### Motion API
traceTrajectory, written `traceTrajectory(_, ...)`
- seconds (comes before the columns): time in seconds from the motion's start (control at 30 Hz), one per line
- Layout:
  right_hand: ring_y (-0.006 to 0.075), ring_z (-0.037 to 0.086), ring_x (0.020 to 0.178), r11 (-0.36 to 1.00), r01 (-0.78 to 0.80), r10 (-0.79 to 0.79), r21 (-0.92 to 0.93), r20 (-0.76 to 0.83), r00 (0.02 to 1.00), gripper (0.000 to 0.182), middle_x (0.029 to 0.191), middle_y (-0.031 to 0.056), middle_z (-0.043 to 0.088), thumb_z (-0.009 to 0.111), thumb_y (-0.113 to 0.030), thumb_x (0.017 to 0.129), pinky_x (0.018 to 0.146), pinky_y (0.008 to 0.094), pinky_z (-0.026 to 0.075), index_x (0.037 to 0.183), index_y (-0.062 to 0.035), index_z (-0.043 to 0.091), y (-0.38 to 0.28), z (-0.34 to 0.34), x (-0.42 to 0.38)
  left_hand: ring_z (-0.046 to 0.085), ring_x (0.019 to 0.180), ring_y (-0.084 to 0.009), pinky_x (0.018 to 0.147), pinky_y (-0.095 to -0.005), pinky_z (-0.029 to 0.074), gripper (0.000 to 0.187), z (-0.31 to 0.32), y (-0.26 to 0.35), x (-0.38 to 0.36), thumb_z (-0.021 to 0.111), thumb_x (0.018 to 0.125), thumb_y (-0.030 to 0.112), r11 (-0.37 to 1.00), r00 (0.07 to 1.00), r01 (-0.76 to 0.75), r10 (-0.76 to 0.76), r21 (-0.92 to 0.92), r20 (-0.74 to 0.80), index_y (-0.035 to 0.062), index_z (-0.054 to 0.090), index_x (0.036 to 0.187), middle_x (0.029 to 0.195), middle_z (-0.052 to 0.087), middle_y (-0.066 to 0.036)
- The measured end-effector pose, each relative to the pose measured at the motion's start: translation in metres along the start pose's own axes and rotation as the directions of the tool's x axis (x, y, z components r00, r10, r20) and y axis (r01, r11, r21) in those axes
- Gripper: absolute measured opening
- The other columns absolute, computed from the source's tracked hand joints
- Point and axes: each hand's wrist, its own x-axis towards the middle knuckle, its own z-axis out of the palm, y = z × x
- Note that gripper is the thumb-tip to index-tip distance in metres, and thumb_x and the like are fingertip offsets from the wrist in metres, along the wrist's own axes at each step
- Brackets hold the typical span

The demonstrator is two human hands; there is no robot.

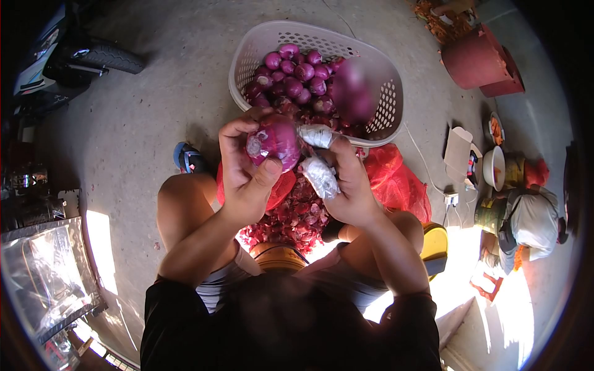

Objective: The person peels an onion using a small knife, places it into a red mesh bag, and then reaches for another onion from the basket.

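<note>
My left hand (pixel 238 170) is closed around a large red onion (pixel 272 143), thumb in front and fingers behind it. My right hand (pixel 346 179) is at the onion's right side. Its thumb and a finger are covered in a silvery-white wrapping (pixel 320 177) and stand apart, with a gap between their tips. Whether those tips touch the onion is hard to tell. Below both hands, between my legs, lies a heap of loose onion skins (pixel 294 216). A pale plastic basket (pixel 238 68) beyond my hands holds many red onions (pixel 303 72).
Red mesh bags (pixel 396 179) lie beside the skins. A yellow container (pixel 275 256) sits between my knees. A motorcycle wheel (pixel 108 55) is at upper left. Red tubs (pixel 476 59), a cardboard box (pixel 459 151), a white bowl (pixel 494 168) and another person (pixel 529 222) are on the right.
</note>
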Motion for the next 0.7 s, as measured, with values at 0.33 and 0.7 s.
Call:
traceTrajectory(0.33,0.0186,0.062,0.079,0.994,-0.081,0.078,0.068,0.054,0.996,0.055,0.087,0.0129,0.061,0.058,-0.002,0.081,0.075,0.0281,0.046,0.128,-0.0020,0.030,-0.003,-0.003,-0.007,0.039,0.123,-0.0295,0.102,-0.0424,0.032,0.050,0.004,0.003,0.002,0.064,0.083,0.017,0.990,0.999,0.008,-0.014,-0.138,-0.041,0.0077,0.032,0.120,0.129,0.036,-0.014)
traceTrajectory(0.7,0.0277,0.057,0.106,0.998,-0.039,0.031,0.052,0.151,0.988,0.054,0.116,0.0175,0.053,0.057,0.003,0.079,0.083,0.0322,0.047,0.127,-0.0038,0.033,-0.006,-0.011,-0.001,0.039,0.123,-0.0279,0.102,-0.0412,0.032,0.050,0.005,0.004,0.003,0.065,0.082,0.015,0.994,0.999,0.036,-0.037,-0.107,-0.008,0.0084,0.032,0.119,0.130,0.035,-0.014)
